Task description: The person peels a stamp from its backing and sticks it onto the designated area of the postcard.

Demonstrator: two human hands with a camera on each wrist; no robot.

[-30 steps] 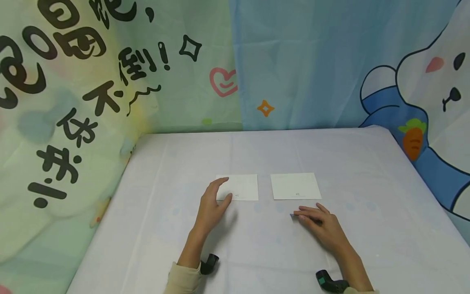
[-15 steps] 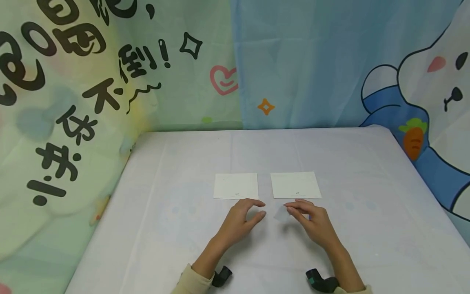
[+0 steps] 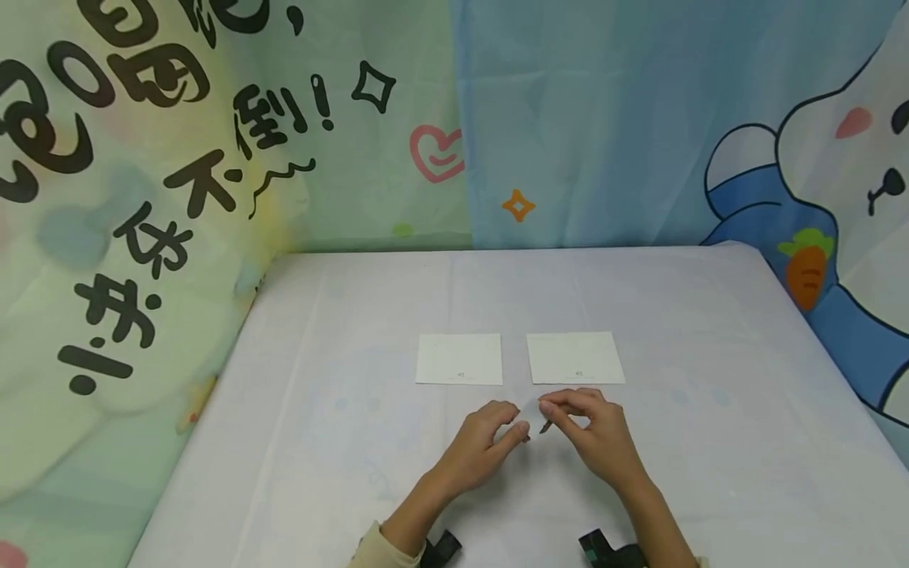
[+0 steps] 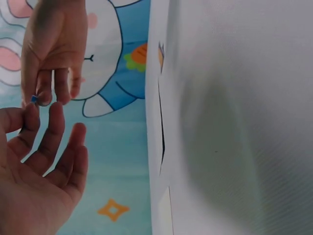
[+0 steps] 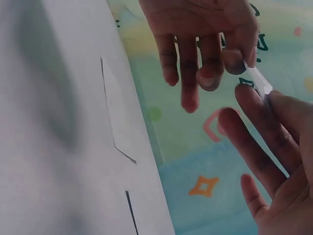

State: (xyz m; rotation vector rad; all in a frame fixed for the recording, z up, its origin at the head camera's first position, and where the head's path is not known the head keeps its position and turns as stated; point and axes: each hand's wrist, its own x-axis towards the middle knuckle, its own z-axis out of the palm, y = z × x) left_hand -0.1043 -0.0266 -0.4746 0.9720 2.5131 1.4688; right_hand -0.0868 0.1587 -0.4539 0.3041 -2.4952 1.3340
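Note:
My left hand (image 3: 477,450) and right hand (image 3: 600,434) meet above the table, fingertips close together. Between them is a small, thin, translucent sheet (image 5: 260,82), clearest in the right wrist view as a pale strip. Thumb and index finger of the right hand pinch one end. At the other end, the left thumb and index finger hold its edge. A tiny blue bit (image 4: 33,99) shows at the fingertips in the left wrist view. Just beyond the hands lie two white cards, a left card (image 3: 458,359) and a right card (image 3: 576,357), each with a small mark near its lower edge.
A white cloth covers the table (image 3: 341,315). Printed curtains (image 3: 604,118) stand along its back and sides. Black wrist cameras sit on both forearms, the left camera (image 3: 440,548) and the right camera (image 3: 611,550).
The left hand has moved right and nearer from over the left card, which is now fully uncovered. The right hand has shifted left with the sheet, and the left fingers now take its other end.

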